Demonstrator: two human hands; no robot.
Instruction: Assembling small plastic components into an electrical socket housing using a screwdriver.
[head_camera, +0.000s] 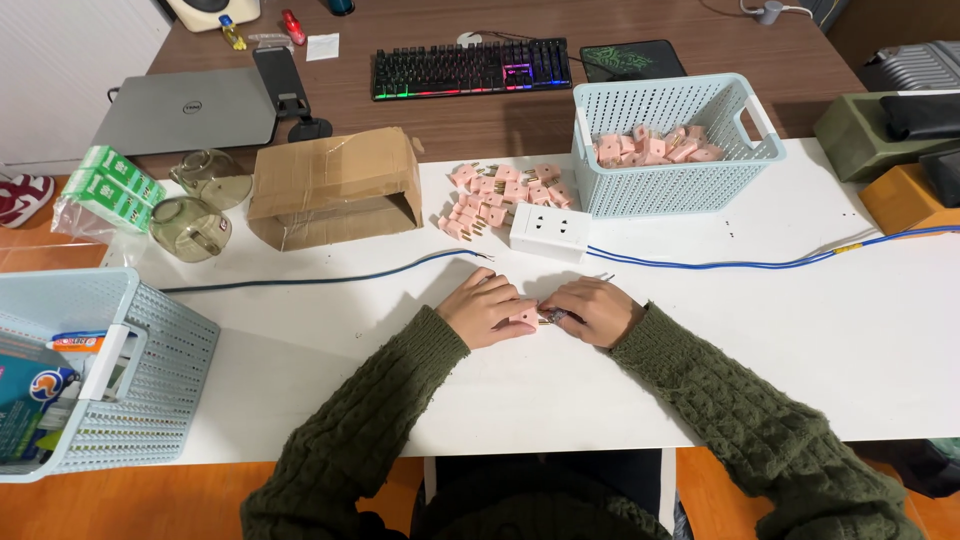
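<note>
My left hand (485, 307) and my right hand (598, 310) rest together on the white table (780, 330), both in dark green knitted sleeves. Between their fingertips sits a small pink plug adapter (525, 316), pinched by the left hand. The right hand holds a small metallic tool (556, 316) against it. Just beyond the hands lies a white socket block (550, 230) with a blue cable (760, 264) running right. A pile of several pink plug adapters (498, 196) lies behind it.
A light blue basket (745, 150) holds more pink adapters. A torn cardboard box (335, 190), two glass lids, green packets, a second blue basket (150, 380) at the left, a laptop (190, 110) and a keyboard (470, 68) surround the work area.
</note>
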